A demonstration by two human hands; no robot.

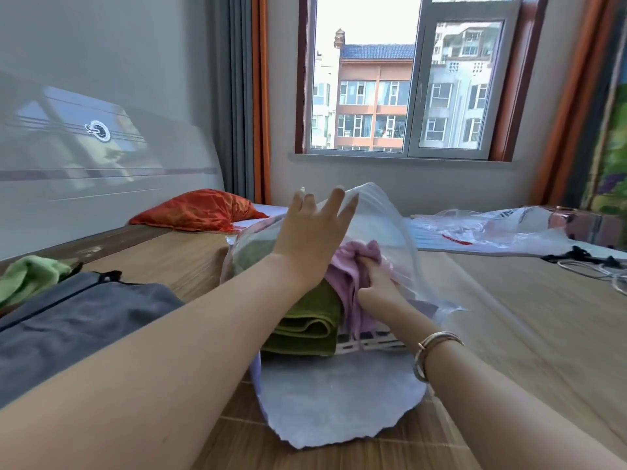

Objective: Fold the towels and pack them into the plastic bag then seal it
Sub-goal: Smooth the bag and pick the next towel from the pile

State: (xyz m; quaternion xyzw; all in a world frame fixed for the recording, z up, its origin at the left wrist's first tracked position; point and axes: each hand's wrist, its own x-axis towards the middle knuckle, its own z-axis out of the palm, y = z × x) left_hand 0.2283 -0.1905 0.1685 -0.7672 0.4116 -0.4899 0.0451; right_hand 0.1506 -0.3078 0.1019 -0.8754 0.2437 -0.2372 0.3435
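While the left hand [314, 228] lifts the upper film of the plastic bag [339, 401] with its fingers spread and straight, the right hand [376, 283] is inside the mouth, its fingers curled into the pink towel [353, 266] and bunching it. The bag lies on the wooden bed surface [509, 300] directly in front of the person, mouth toward the camera. A folded green towel [305, 320] sits in the mouth at the left, touching the pink one; a patterned white item [369, 344] shows beneath them, though what it is cannot be told.

Handling assessment: the towels appear soft, light and limp. They will crumple if pushed by one corner, as the pink towel's bunching suggests, so hold is best taken across a folded edge with the palm flat beneath. The bag film appears thin and slippery and sags unless held up; its rim is the place to grip.

Clearance: the lower lip of the bag spreads flat toward the person, leaving room to slide the stack inward. A dark grey bag [78, 317] lies close on the left, with a light green cloth [30, 276] beyond it. On the right the surface is open nearby; further plastic sheeting [502, 225] and cables [590, 259] lie well apart. Sealing is not yet begun.
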